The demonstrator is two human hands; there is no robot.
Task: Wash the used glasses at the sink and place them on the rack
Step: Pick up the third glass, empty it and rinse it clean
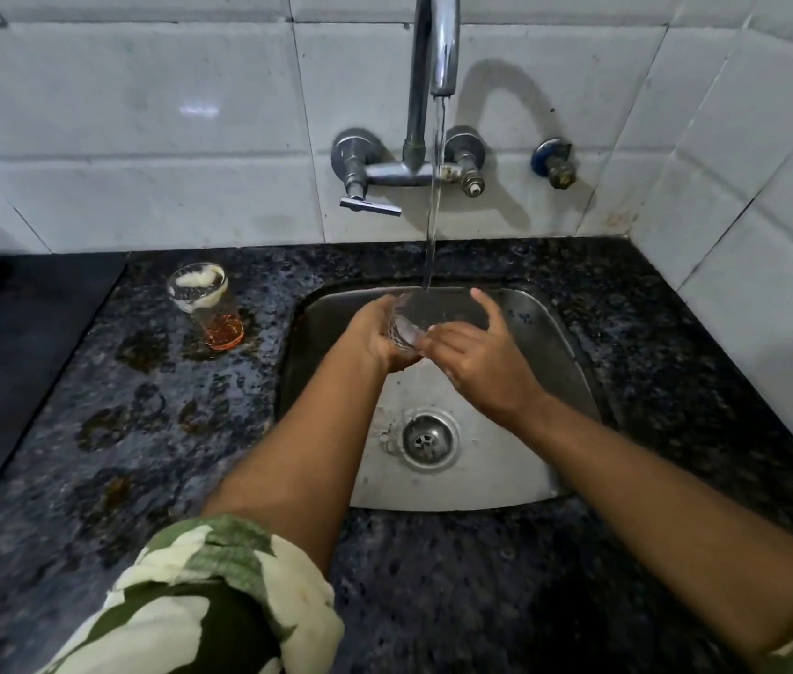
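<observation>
Over steel sink (521,488) w/ tap running, L hand (375,335) grips glass (404,328), R hand (477,352) fingers splayed

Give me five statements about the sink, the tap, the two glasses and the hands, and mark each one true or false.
1. Water runs from the tap into the glass held over the sink. True.
2. The left hand grips the glass being rinsed. True.
3. The right hand is turning the tap lever. False: it is at the glass, with the fingers at the rim and the thumb raised.
4. The second glass stands on the counter left of the sink with orange liquid at its bottom. True.
5. The drain is covered by a plate. False: the drain is bare and in plain sight.
</observation>
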